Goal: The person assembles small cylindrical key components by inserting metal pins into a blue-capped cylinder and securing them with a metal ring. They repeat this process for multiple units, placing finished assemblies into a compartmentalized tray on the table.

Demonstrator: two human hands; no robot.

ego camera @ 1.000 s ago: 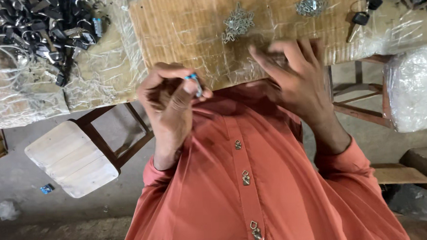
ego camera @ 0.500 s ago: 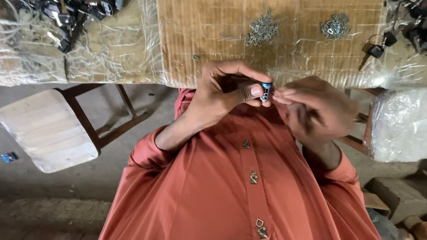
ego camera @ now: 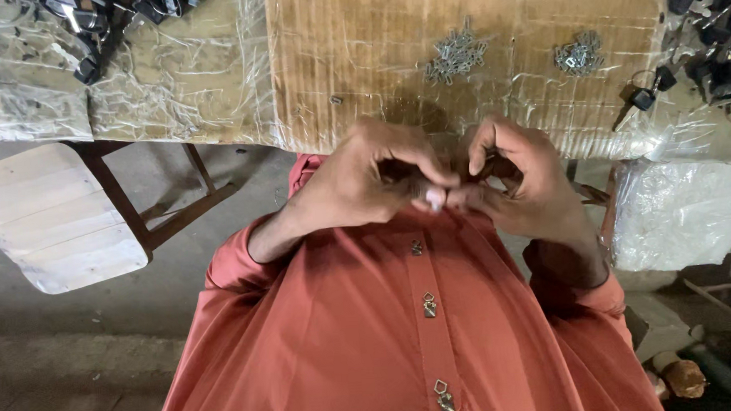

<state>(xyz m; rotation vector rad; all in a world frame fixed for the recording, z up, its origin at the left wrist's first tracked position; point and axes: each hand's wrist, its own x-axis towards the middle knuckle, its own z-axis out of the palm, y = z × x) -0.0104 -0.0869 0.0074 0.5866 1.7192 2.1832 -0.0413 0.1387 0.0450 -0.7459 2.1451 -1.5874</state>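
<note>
Plastic-wrapped cardboard worktop [ego camera: 358, 56] ahead, carrying two heaps of small metal clips [ego camera: 455, 56]. Left hand [ego camera: 372, 180] and right hand [ego camera: 518, 177] together below its edge, fingertips touching, curled closed; pinched item hidden, cannot tell what.

My one camera sits on my head and looks steeply down my chest, so my shirt [ego camera: 405, 328] fills the lower frame close up. My left hand [ego camera: 373, 184] and right hand [ego camera: 518, 181] meet near the centre, close to the lens. Farther off, along the top edge, lies the table [ego camera: 358, 64]; the floor [ego camera: 57, 363] shows at lower left.
</note>
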